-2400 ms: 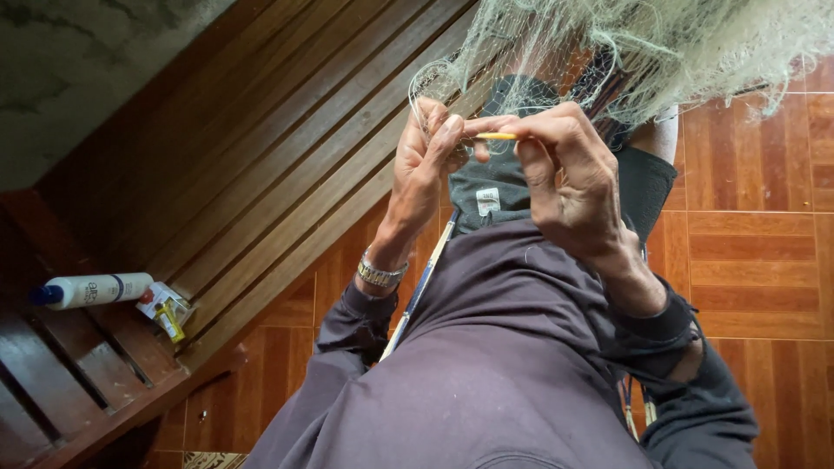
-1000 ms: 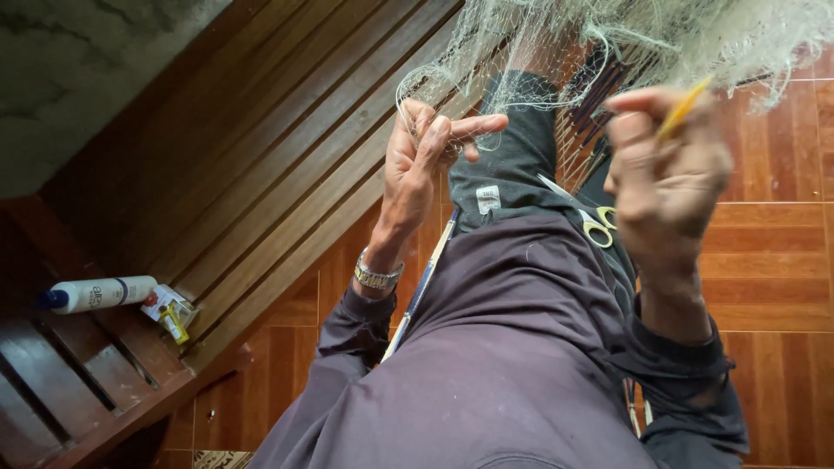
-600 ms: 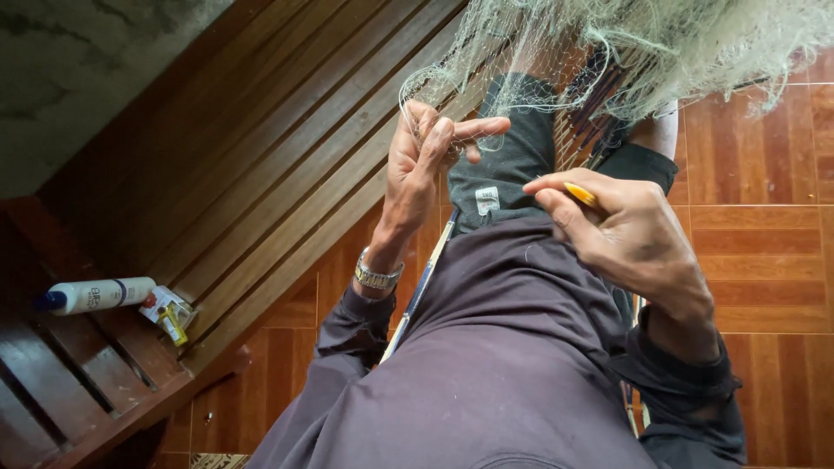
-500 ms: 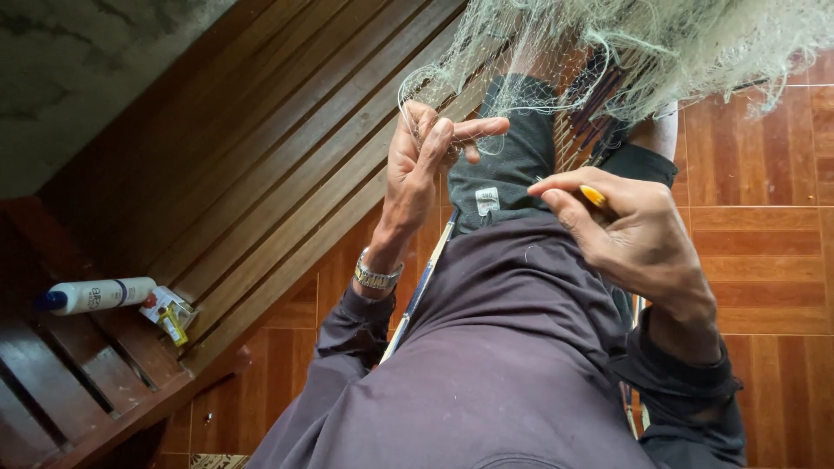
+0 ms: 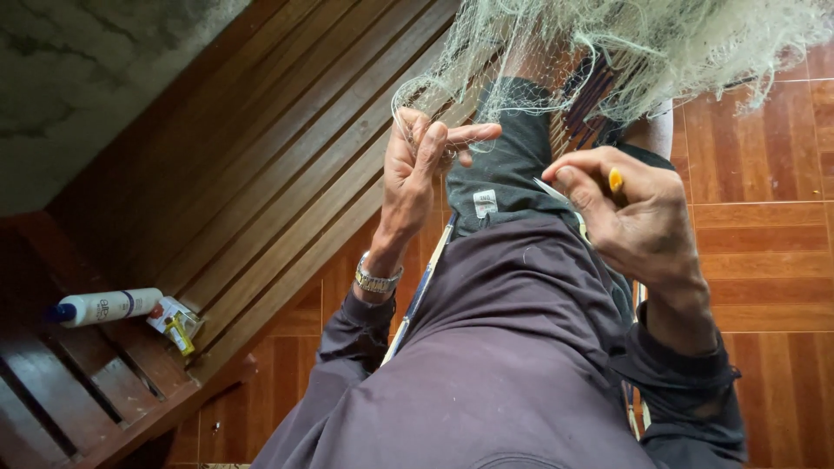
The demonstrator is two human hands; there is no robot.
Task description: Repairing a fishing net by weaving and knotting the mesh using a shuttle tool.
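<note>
one net [image 5: 643, 52], two hands' fingers [image 5: 434, 143]

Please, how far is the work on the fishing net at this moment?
Done: cannot be told; no finished part shows. In hand: the left hand pinches a few meshes of the pale net, and the right hand grips a yellow tool. Left: most of the net hangs bunched above, not held.

Single head view; steeply downward; close
</note>
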